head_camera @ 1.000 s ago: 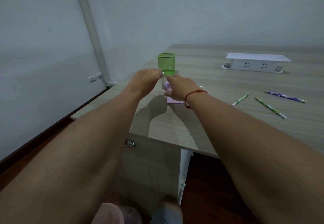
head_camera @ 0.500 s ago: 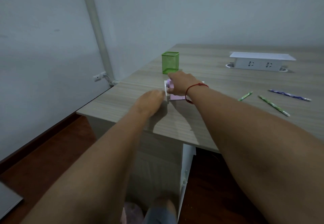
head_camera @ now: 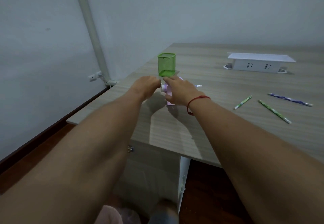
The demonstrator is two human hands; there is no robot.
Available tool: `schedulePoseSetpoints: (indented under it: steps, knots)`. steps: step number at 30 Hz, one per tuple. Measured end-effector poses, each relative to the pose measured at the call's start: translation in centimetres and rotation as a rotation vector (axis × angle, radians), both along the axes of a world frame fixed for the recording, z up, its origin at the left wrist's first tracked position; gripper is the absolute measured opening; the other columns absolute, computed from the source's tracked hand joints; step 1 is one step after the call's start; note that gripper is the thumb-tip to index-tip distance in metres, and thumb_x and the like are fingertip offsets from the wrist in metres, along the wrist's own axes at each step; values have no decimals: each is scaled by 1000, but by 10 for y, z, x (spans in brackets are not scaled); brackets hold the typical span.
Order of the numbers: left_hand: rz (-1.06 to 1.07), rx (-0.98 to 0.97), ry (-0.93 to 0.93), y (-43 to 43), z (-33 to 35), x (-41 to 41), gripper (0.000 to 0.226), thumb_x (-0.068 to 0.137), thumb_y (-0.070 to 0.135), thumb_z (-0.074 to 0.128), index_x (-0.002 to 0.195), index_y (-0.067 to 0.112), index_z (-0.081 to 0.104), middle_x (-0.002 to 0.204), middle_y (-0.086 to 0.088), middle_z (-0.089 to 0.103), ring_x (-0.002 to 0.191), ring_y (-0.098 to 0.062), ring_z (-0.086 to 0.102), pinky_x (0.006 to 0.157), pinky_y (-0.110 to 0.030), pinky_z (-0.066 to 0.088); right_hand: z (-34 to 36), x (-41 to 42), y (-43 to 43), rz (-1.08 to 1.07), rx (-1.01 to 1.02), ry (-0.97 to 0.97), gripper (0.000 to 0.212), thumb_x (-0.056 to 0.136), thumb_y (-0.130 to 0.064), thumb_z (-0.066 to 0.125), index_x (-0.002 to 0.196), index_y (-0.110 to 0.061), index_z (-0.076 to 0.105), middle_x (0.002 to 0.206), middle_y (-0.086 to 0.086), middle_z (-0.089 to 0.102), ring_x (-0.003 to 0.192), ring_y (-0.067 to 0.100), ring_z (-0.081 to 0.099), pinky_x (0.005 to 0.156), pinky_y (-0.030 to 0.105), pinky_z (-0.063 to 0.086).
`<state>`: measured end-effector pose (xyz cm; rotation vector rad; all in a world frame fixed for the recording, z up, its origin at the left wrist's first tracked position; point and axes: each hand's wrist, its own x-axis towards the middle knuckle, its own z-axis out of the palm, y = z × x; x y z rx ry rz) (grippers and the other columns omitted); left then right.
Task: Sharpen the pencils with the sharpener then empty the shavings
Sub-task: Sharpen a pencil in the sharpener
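Observation:
A pink pencil sharpener (head_camera: pixel 169 102) stands near the left edge of the wooden desk (head_camera: pixel 201 127). My right hand (head_camera: pixel 179 91) lies over its top, thumb on the near side, holding the body. My left hand (head_camera: pixel 146 86) grips the white crank handle (head_camera: pixel 163 88) on the sharpener's left side. A pencil (head_camera: pixel 198 85) sticks out to the right from behind my right hand; only its end shows. Two green pencils (head_camera: pixel 242 102) (head_camera: pixel 274 112) and a purple pencil (head_camera: pixel 291 99) lie loose on the desk to the right.
A green mesh pencil cup (head_camera: pixel 166 64) stands just behind the sharpener. A white socket box (head_camera: pixel 257 63) sits at the back right. The desk's left edge drops to the floor by the wall and a white pipe (head_camera: pixel 91 31).
My left hand swung from high at the sharpener's side down toward the desk and back up again, turning the crank. My right hand stayed on the sharpener.

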<state>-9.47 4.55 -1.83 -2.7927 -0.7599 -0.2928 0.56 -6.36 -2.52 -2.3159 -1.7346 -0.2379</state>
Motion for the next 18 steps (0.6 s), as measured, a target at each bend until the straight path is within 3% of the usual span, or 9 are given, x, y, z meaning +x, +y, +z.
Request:
schedulePoseSetpoints:
  steps: [4, 10, 18]
  knots:
    - [-70, 130, -73, 1, 6, -2, 26, 95, 1, 41, 115, 4, 58, 109, -21, 63, 103, -39, 60, 79, -44, 45, 3, 2, 0, -14, -31, 3, 53, 93, -34, 58, 141, -19, 41, 143, 6, 45, 125, 30, 51, 99, 42, 46]
    - [-108, 177, -165, -14, 13, -11, 26, 100, 9, 40, 120, 3, 56, 114, -20, 63, 106, -37, 60, 82, -42, 46, 10, 2, 1, -61, -55, 10, 49, 91, -37, 61, 134, -19, 48, 134, 9, 52, 119, 31, 55, 96, 40, 47]
    - [-108, -10, -180, -45, -15, -39, 29, 99, 9, 41, 124, 11, 53, 107, -21, 64, 96, -37, 62, 79, -43, 48, 13, -9, 4, -113, -76, 24, 38, 89, -36, 61, 121, -16, 54, 125, 11, 57, 111, 30, 59, 93, 40, 50]
